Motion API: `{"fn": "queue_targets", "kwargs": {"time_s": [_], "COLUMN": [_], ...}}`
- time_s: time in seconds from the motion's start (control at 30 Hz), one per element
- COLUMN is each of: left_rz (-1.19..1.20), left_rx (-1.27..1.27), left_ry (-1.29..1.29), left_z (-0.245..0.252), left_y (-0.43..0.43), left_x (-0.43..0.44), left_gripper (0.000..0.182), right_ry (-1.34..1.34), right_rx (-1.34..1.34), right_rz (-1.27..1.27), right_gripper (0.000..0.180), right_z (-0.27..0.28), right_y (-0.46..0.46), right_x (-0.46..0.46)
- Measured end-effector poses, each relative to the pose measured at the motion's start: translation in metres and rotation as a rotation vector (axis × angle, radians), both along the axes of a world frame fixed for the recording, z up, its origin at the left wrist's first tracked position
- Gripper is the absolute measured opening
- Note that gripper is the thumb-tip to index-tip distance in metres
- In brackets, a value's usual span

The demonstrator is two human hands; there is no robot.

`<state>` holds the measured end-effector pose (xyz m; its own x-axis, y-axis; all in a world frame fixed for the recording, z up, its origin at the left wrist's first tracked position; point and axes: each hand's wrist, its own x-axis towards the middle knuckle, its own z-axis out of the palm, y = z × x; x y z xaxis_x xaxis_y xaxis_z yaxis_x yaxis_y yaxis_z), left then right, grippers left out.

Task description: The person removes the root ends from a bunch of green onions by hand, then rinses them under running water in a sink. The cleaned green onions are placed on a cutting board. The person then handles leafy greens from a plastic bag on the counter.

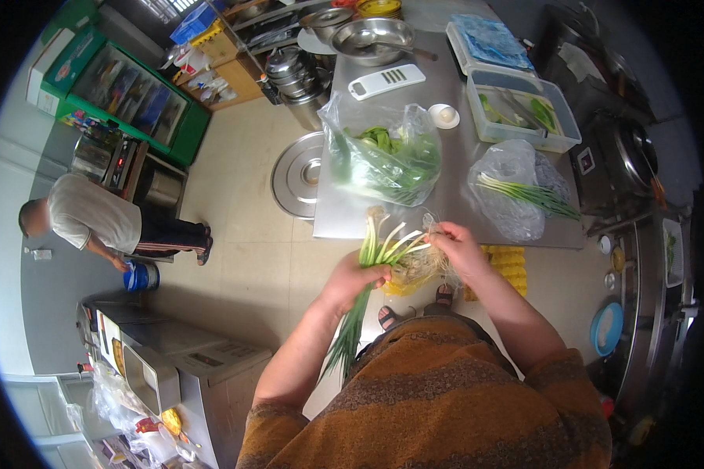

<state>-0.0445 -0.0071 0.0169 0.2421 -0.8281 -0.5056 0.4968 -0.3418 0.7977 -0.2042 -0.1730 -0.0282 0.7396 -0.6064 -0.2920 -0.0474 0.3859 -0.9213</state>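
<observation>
My left hand point(358, 281) grips a bunch of green onions point(375, 240), white root ends up and green leaves hanging toward my lap. At the root end of some splayed stalks, my right hand point(454, 243) pinches with thumb and fingers; the exact hold is partly hidden by pale stringy roots point(431, 261). Below the hands, a yellow container point(403, 288) on the floor shows behind the roots. On the steel table ahead, more green onions point(522, 193) lie over a clear plastic bag point(501, 220). A larger bag of leafy greens point(387, 158) stands left of it.
On the steel table point(449, 187) are a white grater point(387, 82), a steel bowl point(372, 44), an egg on a small dish point(444, 116) and a plastic tub with a knife point(525, 126). A yellow egg tray point(504, 272) lies below. A person point(100, 217) bends beside a blue bucket point(141, 275) at left.
</observation>
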Motion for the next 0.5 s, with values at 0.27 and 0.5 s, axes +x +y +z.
{"fn": "queue_targets", "kwargs": {"time_s": [0.27,0.5], "left_rz": [-0.091,-0.136], "left_rx": [0.028,0.046], "left_ry": [-0.013,-0.012], "left_z": [0.000,0.003], "left_y": [-0.001,0.002], "left_x": [0.009,0.010], "left_gripper": [0.011,0.012], "right_ry": [0.045,0.145], "right_rx": [-0.948,-1.027], "right_rz": [0.322,0.680], "right_gripper": [0.015,0.016], "right_z": [0.031,0.043], "right_y": [-0.020,-0.028], "right_x": [-0.003,-0.002]}}
